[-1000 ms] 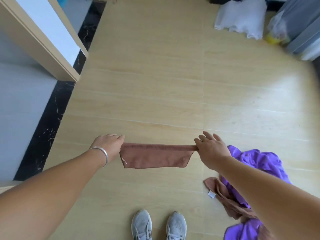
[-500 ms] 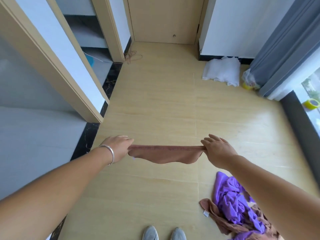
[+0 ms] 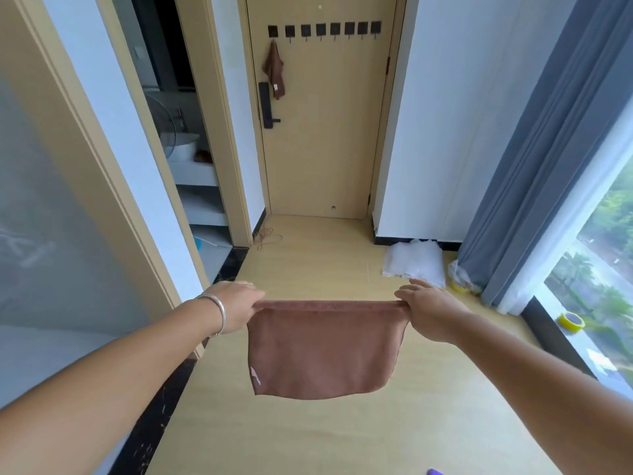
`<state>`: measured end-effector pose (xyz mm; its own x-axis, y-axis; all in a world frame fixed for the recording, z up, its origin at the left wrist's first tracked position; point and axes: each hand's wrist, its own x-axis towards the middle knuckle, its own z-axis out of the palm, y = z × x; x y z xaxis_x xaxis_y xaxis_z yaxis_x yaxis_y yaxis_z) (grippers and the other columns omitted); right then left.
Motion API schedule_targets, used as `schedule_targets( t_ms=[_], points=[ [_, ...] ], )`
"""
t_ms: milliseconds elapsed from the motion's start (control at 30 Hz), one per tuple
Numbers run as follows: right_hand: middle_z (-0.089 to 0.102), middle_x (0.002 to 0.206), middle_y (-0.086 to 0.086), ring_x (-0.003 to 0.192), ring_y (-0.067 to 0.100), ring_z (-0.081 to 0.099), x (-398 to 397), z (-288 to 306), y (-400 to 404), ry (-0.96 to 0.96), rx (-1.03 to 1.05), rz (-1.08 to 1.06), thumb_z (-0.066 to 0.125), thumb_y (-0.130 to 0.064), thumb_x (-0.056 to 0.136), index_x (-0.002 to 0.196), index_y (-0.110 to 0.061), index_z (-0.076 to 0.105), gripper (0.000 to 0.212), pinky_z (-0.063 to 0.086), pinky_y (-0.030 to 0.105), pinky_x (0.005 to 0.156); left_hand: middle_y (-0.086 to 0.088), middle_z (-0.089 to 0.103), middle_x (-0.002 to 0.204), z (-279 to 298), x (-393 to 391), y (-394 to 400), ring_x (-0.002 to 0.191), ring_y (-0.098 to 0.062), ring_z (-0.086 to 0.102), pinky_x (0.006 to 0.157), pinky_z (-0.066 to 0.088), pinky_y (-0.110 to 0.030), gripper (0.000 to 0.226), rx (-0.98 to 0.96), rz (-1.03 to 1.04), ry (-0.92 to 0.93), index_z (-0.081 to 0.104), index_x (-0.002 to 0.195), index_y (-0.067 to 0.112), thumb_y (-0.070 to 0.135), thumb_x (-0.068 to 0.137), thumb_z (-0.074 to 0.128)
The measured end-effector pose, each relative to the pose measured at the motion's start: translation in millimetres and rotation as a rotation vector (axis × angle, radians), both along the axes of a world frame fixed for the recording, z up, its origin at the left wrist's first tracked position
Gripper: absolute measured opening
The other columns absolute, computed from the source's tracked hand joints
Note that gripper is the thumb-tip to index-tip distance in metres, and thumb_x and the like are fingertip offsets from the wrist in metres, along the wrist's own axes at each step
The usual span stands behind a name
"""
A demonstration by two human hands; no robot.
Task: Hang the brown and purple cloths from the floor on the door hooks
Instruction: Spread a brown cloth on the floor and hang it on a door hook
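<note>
A brown cloth hangs spread flat in front of me. My left hand pinches its top left corner and my right hand pinches its top right corner, both at waist height above the floor. Straight ahead is the tan door with a row of several dark hooks near its top. Another brown cloth hangs from the leftmost hook. A sliver of a purple cloth shows at the bottom edge of the view.
A black handle sits on the door's left side. White bags lie by the right wall. A grey curtain and a window with a yellow tape roll line the right. An open doorway is on the left.
The view has tilted up from the floor to the door, so the hooks appear and the cloth pile has left the view. The brown cloth now hangs full length between my hands.
</note>
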<state>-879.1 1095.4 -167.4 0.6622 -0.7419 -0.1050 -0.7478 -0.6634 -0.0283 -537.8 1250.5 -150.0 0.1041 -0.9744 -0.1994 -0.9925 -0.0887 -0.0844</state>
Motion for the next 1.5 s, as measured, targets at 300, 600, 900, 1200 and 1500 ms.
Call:
schedule_targets(
  t_ms=[300, 600, 900, 1200, 1500],
  points=[
    [0.058, 0.123, -0.005, 0.135, 0.016, 0.032, 12, 143, -9, -0.096, -0.128, -0.008, 0.032, -0.032, 0.101, 0.117, -0.017, 0.060, 0.035, 0.036, 0.038, 0.106, 0.002, 0.058, 0.080, 137, 1, -4, 0.069, -0.016, 0.050, 0.062, 0.039, -0.033, 0.036, -0.123, 0.091, 0.013, 0.048, 0.074, 0.024, 0.038, 0.102, 0.029],
    [0.058, 0.110, -0.001, 0.120, 0.015, 0.041, 8, 257, -11, -0.150, -0.282, -0.030, 0.032, -0.030, 0.101, 0.112, -0.016, 0.062, 0.035, 0.041, 0.040, 0.101, 0.003, 0.054, 0.075, 244, -9, -5, 0.065, -0.014, 0.047, 0.055, 0.032, -0.029, 0.034, -0.285, 0.114, -0.059, 0.044, 0.072, 0.027, 0.034, 0.102, 0.029],
    [0.054, 0.112, -0.003, 0.121, 0.019, 0.043, -11, 323, -9, -0.314, -0.472, -0.062, 0.035, -0.014, 0.096, 0.102, -0.018, 0.055, 0.020, 0.042, 0.035, 0.095, 0.001, 0.066, 0.110, 297, -31, -14, 0.095, -0.026, 0.061, 0.076, 0.051, -0.039, 0.035, -0.682, 0.182, -0.200, 0.047, 0.119, 0.025, 0.026, 0.090, 0.027],
    [0.048, 0.133, -0.001, 0.130, 0.022, 0.037, -20, 350, -17, -0.396, -0.565, -0.098, 0.038, -0.014, 0.094, 0.116, -0.018, 0.051, 0.025, 0.038, 0.038, 0.100, 0.005, 0.056, 0.074, 327, -54, -17, 0.065, -0.014, 0.052, 0.054, 0.032, -0.031, 0.015, -0.798, 0.197, -0.327, 0.042, 0.088, 0.024, 0.026, 0.094, 0.028],
    [0.045, 0.138, -0.001, 0.134, 0.023, 0.034, 13, 348, -50, -0.343, -0.555, -0.104, 0.039, -0.013, 0.094, 0.126, -0.018, 0.047, 0.034, 0.037, 0.041, 0.103, 0.003, 0.058, 0.079, 322, -18, -54, 0.069, -0.017, 0.054, 0.058, 0.034, -0.034, 0.016, -0.767, 0.193, -0.342, 0.044, 0.094, 0.022, 0.027, 0.094, 0.029]
  ],
)
